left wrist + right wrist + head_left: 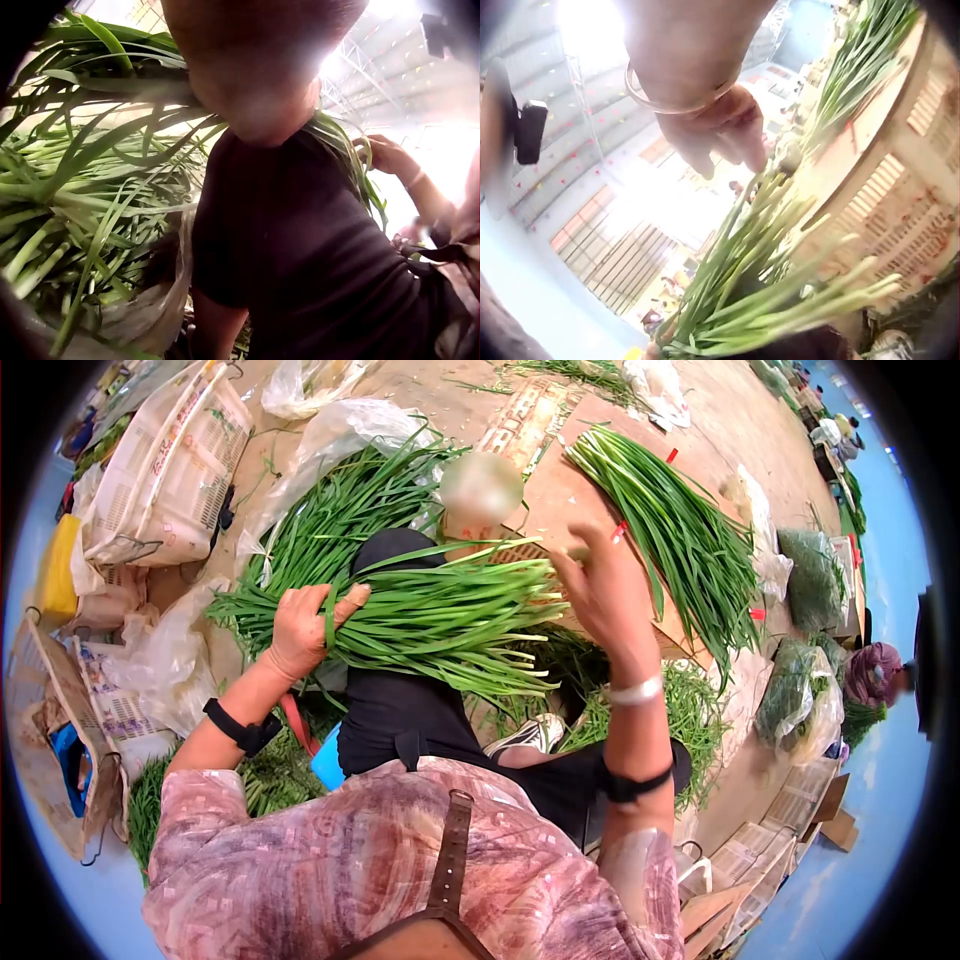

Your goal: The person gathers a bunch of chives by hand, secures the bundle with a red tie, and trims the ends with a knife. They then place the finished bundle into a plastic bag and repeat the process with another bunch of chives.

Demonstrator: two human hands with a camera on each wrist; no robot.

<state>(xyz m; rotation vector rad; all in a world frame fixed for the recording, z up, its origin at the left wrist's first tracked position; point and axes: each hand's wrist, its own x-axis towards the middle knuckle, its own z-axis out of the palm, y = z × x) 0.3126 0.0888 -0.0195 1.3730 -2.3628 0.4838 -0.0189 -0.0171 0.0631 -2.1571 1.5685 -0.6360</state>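
Observation:
My left hand (300,628) grips a thick bundle of long green stalks (440,622) near its leafy end and holds it level at chest height. My right hand (598,592) is raised at the bundle's cut ends, fingers loose; I see nothing in it. In the right wrist view the fingers (724,139) hang relaxed just above the pale stalk ends (780,292). In the left wrist view the stalks (75,195) fill the left side, and the right hand (386,154) shows far behind.
A person in black (400,710) sits right below the bundle, facing me. A second pile of green stalks (670,540) lies on cardboard to the right. White baskets (170,470) and plastic bags stand at left, bagged greens (800,700) at right, flat boxes (790,810) lower right.

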